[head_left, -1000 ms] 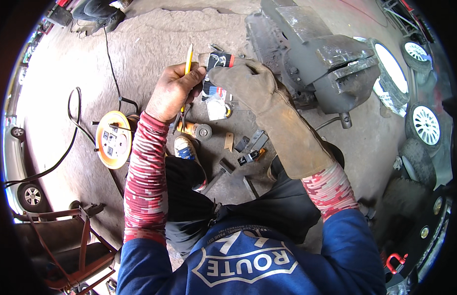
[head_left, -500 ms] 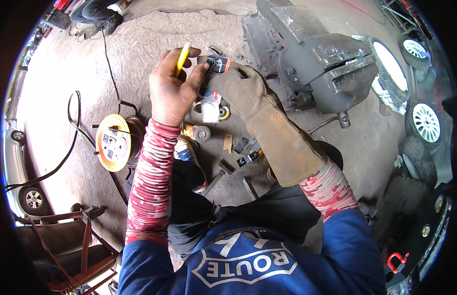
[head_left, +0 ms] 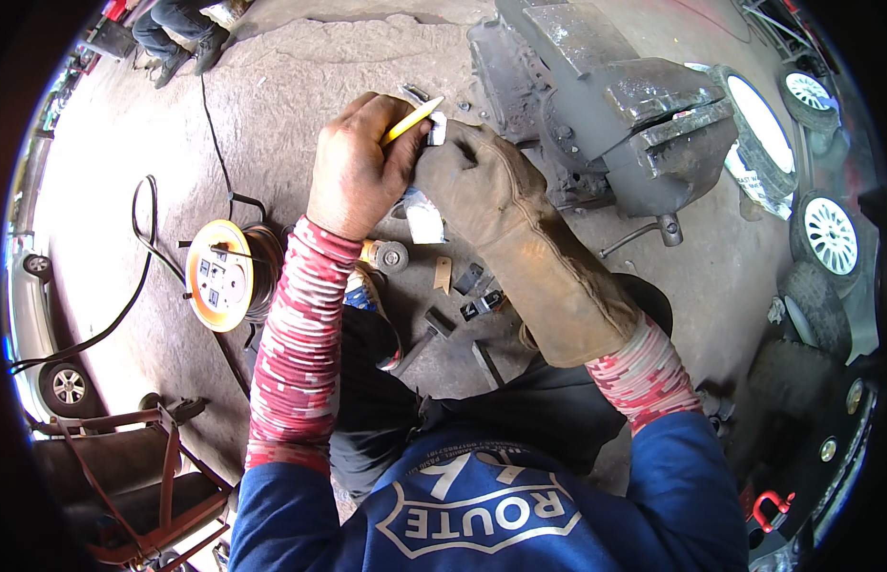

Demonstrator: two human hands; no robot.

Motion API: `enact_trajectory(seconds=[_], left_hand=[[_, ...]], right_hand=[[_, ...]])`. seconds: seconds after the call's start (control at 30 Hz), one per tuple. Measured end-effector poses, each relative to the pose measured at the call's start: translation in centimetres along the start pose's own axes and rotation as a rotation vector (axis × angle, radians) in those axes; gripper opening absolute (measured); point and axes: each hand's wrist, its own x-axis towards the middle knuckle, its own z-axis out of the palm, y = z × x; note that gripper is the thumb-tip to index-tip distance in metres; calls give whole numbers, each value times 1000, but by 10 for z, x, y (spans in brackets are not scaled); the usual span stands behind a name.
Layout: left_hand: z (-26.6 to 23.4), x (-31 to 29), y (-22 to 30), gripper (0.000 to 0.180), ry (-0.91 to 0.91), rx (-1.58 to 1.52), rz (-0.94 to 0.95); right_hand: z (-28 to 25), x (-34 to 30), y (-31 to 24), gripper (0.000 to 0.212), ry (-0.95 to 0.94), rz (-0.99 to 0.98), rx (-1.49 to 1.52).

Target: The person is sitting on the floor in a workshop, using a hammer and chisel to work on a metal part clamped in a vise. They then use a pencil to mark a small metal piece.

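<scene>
Bare and closed, my left hand [head_left: 362,162] grips a yellow pen-like stick [head_left: 412,122] that slants up to the right past the fingers. My right hand [head_left: 486,186] wears a long brown leather work glove and is closed around a small packet [head_left: 437,130]. Only a white and dark part of that packet shows between the hands. The left fingertips meet the packet's near side. Below the hands, a white plastic-like wrapper [head_left: 425,221] shows, partly covered by my left hand; where it rests I cannot tell.
A large grey bench vise [head_left: 644,143] stands at the right. An angle grinder [head_left: 386,255], a hammer [head_left: 429,334] and a brown tag [head_left: 443,275] lie on the floor near my feet. An orange cable reel [head_left: 220,276] sits left. Wheels [head_left: 828,236] line the right side.
My left hand has closed in toward the right glove, and the yellow stick has tipped from near upright to slanting right. The packet's dark and orange face is now turned away or covered.
</scene>
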Motion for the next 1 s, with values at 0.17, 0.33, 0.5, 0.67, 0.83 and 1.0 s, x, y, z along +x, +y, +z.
enact_trajectory(seconds=[0.17, 0.33, 0.5, 0.67, 0.83, 1.0], left_hand=[[-2, -3, -8, 16, -61, 120, 67], [-5, 0, -19, 16, 187, 101, 29], [-18, 0, -30, 22, 197, -290, -359], [-25, -8, -24, 19, -207, -484, -596], [-29, -7, -17, 14, -197, -602, -717], [-33, -6, -20, 14, -272, -701, -751]], right_hand=[[0, 3, 6, 23, -7, -58, -107], [6, 3, 20, 19, -43, -78, 132], [10, 11, 32, 18, -106, -1, 314], [15, 16, 40, 29, -118, 250, 1208], [18, 19, 47, 16, -105, -148, 825], [-1, 13, 29, 15, -103, -110, 362]])
